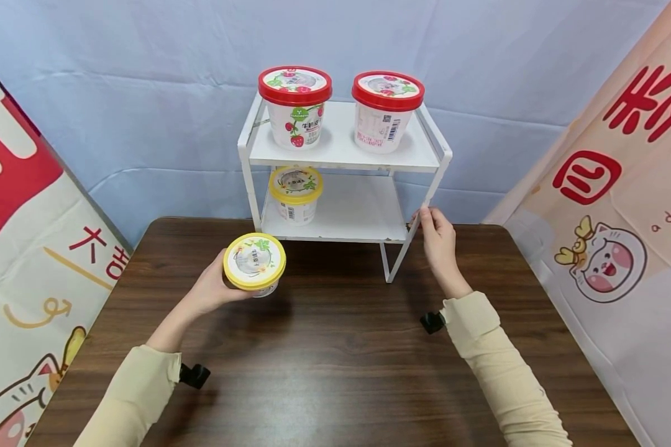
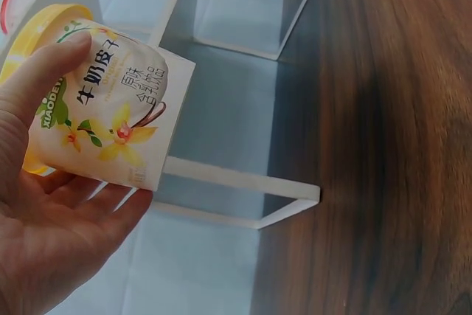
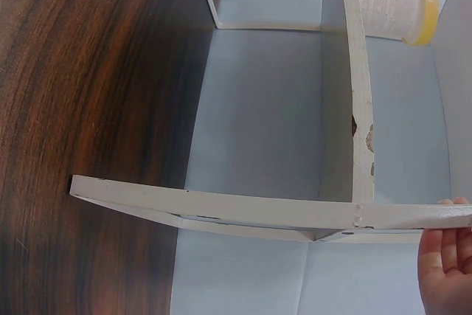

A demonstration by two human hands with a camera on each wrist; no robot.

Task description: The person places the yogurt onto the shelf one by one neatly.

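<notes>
My left hand [image 1: 211,287] grips a yellow-lidded paper tub [image 1: 254,262] at the front left of a white two-tier rack [image 1: 341,160]. In the left wrist view the thumb lies across the tub's printed side [image 2: 110,101], with the fingers under it. My right hand [image 1: 440,243] holds the rack's right front post beside the lower shelf; its fingertips [image 3: 448,245] show against the post in the right wrist view. Another yellow-lidded tub [image 1: 296,194] stands upright at the left of the lower shelf. On the upper shelf are two red-lidded tubs, the left one [image 1: 294,107] and the right one [image 1: 387,112].
The rack stands at the back of a dark wooden table [image 1: 335,360], before a pale blue cloth [image 1: 201,81]. Printed panels flank the table, one on the left [image 1: 28,248] and one on the right [image 1: 609,248]. Lower-shelf surface [image 1: 363,205] extends right of the standing tub.
</notes>
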